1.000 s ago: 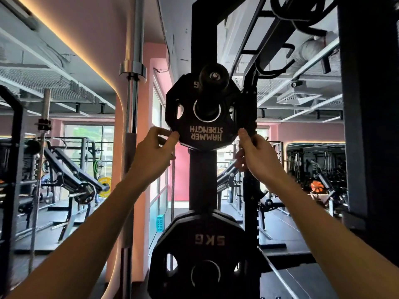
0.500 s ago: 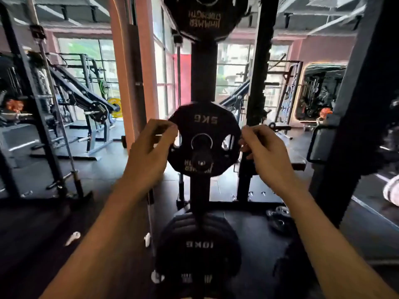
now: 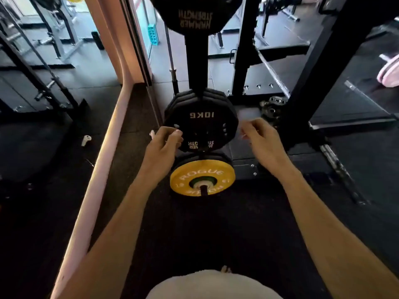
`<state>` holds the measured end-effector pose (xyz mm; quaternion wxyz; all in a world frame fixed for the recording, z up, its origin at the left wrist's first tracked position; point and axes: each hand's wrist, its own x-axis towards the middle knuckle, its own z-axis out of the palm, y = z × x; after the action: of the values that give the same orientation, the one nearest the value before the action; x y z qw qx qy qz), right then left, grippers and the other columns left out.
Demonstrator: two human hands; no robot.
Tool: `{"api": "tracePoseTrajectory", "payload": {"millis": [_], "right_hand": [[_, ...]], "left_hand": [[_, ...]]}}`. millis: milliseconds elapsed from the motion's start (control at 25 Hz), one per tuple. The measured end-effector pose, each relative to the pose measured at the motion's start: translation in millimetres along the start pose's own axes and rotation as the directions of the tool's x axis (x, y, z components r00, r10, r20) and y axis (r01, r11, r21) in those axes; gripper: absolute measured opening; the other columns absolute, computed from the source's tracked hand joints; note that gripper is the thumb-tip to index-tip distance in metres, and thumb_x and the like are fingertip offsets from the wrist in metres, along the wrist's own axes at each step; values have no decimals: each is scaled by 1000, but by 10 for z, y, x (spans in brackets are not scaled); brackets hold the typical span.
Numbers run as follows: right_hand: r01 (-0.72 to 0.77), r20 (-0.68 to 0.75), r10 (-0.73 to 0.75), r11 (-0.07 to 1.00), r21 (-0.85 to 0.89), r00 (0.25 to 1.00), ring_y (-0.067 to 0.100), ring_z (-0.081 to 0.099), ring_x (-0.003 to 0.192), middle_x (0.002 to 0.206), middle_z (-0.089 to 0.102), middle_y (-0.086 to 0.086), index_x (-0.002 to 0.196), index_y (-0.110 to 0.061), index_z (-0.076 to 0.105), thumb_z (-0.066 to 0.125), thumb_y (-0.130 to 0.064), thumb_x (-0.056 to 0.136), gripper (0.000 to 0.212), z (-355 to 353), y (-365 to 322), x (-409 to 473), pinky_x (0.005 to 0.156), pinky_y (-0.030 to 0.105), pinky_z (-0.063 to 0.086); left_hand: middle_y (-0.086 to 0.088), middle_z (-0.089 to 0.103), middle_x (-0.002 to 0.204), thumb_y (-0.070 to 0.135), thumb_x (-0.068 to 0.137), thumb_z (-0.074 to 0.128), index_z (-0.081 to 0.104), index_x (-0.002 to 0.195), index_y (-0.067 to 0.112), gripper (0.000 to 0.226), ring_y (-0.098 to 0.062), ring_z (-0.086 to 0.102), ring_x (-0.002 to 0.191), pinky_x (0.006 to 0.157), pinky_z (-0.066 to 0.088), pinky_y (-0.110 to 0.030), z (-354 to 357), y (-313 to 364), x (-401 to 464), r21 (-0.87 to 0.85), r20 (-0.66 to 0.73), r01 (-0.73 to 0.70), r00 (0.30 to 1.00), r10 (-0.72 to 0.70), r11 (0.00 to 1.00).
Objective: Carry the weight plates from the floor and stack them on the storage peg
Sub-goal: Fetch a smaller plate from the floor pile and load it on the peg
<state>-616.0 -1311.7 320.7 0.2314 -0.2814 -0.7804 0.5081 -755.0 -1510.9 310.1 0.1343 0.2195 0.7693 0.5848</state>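
Centre frame, the black upright rack post (image 3: 195, 59) runs down from the top edge, loaded at three levels. At the very top a black plate (image 3: 195, 16) with upside-down HAMMER STRENGTH lettering is cut off by the frame edge. In the middle sits a stack of black plates (image 3: 201, 111), several deep, the front one reading 10KG upside down, its outline many-sided with grip slots near the rim. Just below it, lowest on the post, hangs a yellow ROGUE plate (image 3: 201, 176), smaller, with a green and white hub on its peg and darker plates behind it.

Both arms reach in from the bottom. The left hand (image 3: 163, 148) is at the left rim of the 10KG plate, fingers curled in; whether it actually grips the rim, I cannot tell. The right hand (image 3: 262, 143) hovers just beside the right rim, apart from it, fingers loosely curled and blurred, holding nothing.

Right of the stack, small metal collars (image 3: 272, 105) lie on the dark floor.
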Motion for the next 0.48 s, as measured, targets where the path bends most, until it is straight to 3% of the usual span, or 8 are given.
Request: {"api": "tracePoseTrajectory", "payload": {"millis": [120,240,320,480], "right_hand": [[-146,0,146,988,-44,989,12,60,82,88,65,0,88,-23,60,49,-43,99,26,184,372,-464,72,25,45],[-366,-15,366,930,-44,931,21,63,89,92,66,5,90,-18,61,49,-44,99,30,387,829,-1055,77,35,49],[-523,-30,522,852,-36,852,26,64,92,96,67,11,93,-15,61,49,-44,99,32,501,1145,-1505,74,36,49],[-774,-11,774,633,-21,633,24,64,90,95,67,7,95,-16,60,49,-40,100,27,583,1677,-2434,71,33,47]], "left_hand": [[1,69,93,40,96,50,62,91,30,16,-15,66,90,79,50,-37,-33,-526,-313,88,103,118,987,-127,989],[0,66,93,36,99,49,60,95,28,14,-16,62,86,78,50,-39,-81,-1020,-667,216,234,253,924,-302,943],[-2,64,100,36,100,47,59,102,25,16,-16,61,91,79,48,-37,-63,-1337,-900,327,322,318,848,-421,890],[-3,63,100,38,100,46,56,115,18,27,-16,60,89,81,49,-36,82,-1798,-1352,555,469,289,665,-581,780]]}}
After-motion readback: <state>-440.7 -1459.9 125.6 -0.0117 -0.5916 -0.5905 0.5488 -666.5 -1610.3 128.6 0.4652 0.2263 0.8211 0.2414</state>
